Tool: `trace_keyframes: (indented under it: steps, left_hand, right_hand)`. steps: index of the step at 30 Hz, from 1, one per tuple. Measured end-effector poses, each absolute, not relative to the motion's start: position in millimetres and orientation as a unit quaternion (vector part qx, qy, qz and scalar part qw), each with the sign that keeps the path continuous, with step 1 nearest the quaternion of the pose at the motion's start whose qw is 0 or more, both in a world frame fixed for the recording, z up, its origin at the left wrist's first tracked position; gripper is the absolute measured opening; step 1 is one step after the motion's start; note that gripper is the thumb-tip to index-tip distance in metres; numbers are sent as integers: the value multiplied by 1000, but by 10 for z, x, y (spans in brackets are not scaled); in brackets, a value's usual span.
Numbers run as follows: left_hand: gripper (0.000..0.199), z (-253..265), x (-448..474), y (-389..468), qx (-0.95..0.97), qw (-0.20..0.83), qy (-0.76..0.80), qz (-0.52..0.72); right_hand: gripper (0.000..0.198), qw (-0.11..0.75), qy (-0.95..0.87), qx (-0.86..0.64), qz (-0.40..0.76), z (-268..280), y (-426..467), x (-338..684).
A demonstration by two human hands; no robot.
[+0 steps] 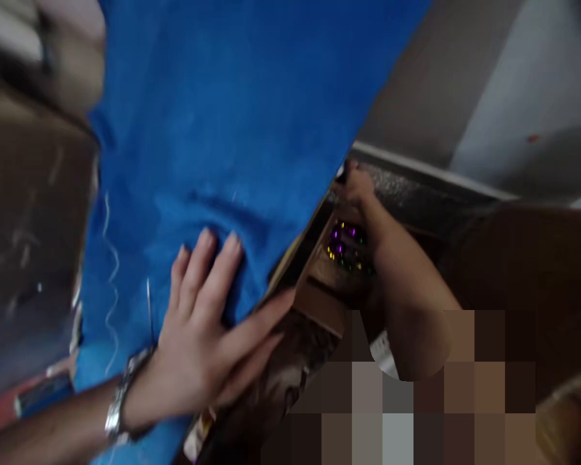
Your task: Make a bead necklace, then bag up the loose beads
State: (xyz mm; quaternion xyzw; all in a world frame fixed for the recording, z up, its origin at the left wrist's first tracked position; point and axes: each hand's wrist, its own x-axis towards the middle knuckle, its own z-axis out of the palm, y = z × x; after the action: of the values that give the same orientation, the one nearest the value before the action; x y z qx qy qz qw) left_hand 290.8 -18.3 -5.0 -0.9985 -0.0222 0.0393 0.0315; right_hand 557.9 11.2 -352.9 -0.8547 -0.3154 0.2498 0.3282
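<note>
My left hand [198, 329], with a silver metal band on its wrist, lies palm down on blue cloth [252, 84]. Its fingers are spread, and the thumb reaches over the cloth's edge. Creases run through the cloth just beyond the fingertips. Close to that wrist, a thin needle-like pin [149, 307] stands out against the blue. A wavy white thread [109, 265] trails along the left side. Farther off, my right hand [356, 184] is at the slanting cloth edge, its fingers curled around something small that blur hides.
Below the edge, beside my right forearm, an open brown box [319, 300] contains shiny purple, yellow and green beads [343, 245]. A dark worn surface [29, 226] borders the cloth at left. A grey wall [494, 84] rises at upper right. Pixelation covers the lower right.
</note>
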Motion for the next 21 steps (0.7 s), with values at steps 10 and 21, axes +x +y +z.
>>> trace_keyframes:
  steps: [10,21]
  left_hand:
    - [36,-13,2858,-103,-995,-69,-69,4]
    - [35,-776,689,-1253,-945,-255,-167,116]
  right_hand:
    - [78,434,-294,-831,185,-2926,-818,4558]
    - [74,448,-197,-835,251,-2669,-1209,3694]
